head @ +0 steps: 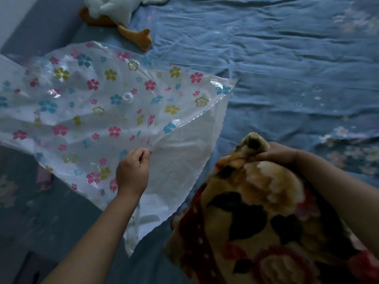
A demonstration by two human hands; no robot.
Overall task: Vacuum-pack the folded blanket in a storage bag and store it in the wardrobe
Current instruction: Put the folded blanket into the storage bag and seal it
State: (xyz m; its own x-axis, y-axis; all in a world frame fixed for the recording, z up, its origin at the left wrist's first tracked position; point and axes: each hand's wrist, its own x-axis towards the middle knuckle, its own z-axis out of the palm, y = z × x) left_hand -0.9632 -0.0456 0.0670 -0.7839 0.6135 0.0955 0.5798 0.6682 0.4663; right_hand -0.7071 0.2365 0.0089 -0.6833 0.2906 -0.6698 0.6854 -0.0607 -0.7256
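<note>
- Left hand pinches the upper sheet of the bag at its open edge. Thumb and fingertips are pressed together on the plastic, lifting it off the plain white lower sheet.
- Right hand is clenched round a bunched corner of the blanket and holds it up just right of the bag's mouth. Blanket and bag do not touch.
- The blanket is fleecy tan with dark leaves and red flowers, and hangs over the near part of the bed.
- The bag is clear plastic with a flower print, spread over the bed's left side. Its mouth edge runs diagonally from a far right corner down toward the person, and its left end runs out of view. A round valve sits near the bag's middle.
- Wrinkled blue sheet stretches from the bag's right corner toward the bed's right and far sides.
- A white plush toy lies at the far left corner, with one orange foot near the bag's far edge.
</note>
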